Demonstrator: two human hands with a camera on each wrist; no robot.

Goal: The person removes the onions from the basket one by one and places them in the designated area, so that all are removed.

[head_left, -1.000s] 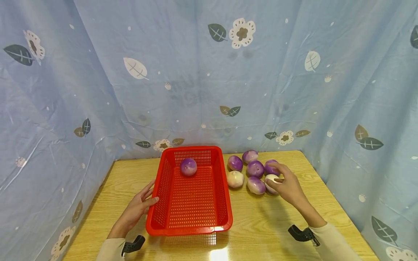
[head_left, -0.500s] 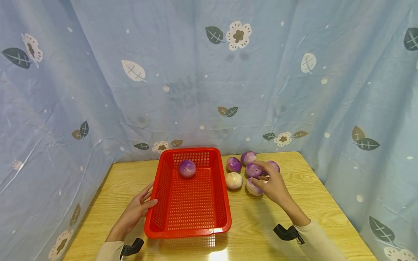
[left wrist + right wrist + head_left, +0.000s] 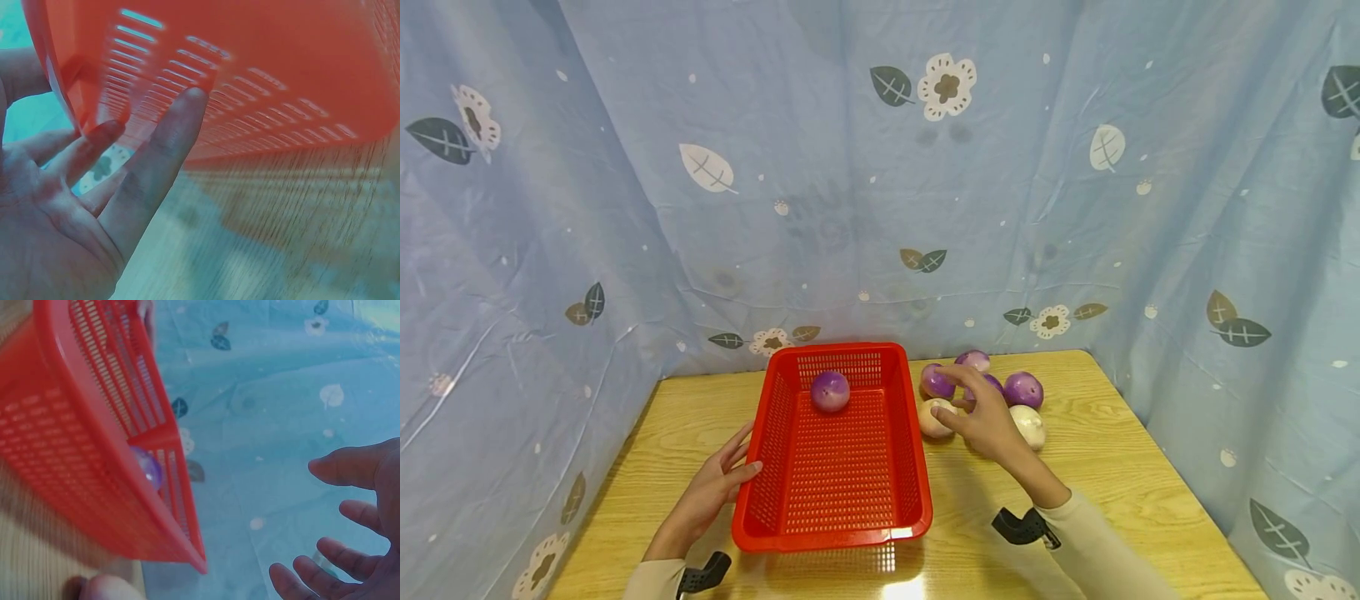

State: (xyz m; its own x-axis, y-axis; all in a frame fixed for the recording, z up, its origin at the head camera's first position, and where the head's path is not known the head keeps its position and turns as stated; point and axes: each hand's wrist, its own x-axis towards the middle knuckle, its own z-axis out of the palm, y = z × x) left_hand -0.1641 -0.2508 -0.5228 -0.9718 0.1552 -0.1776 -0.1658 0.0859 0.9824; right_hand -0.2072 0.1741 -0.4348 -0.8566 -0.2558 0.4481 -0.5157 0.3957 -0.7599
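Note:
A red slotted plastic basket (image 3: pixel 835 533) stands left of centre in the head view, with one purple-and-white turnip (image 3: pixel 831 392) at its far end. My left hand (image 3: pixel 711 487) grips the basket's left side, thumb at the rim and fingers against the outer wall, as the left wrist view shows. Right of the basket, my right hand (image 3: pixel 988 421) reaches over a group of turnips, fingers spread and nothing between them. Its thumb and fingertips are close over a pale turnip (image 3: pixel 934 418) and a purple turnip (image 3: pixel 937 380). The hand partly covers other turnips.
A purple turnip (image 3: pixel 1024 389) and a white turnip (image 3: pixel 1027 427) lie right of the hand, and another turnip (image 3: pixel 973 360) at the back. Everything stands on a wood-grain table (image 3: pixel 1120 467). A blue patterned curtain (image 3: pixel 820 208) hangs around the back and sides.
My right hand has moved left over the turnips, from the white one at the right to the pale one beside the basket. My left hand stays on the basket.

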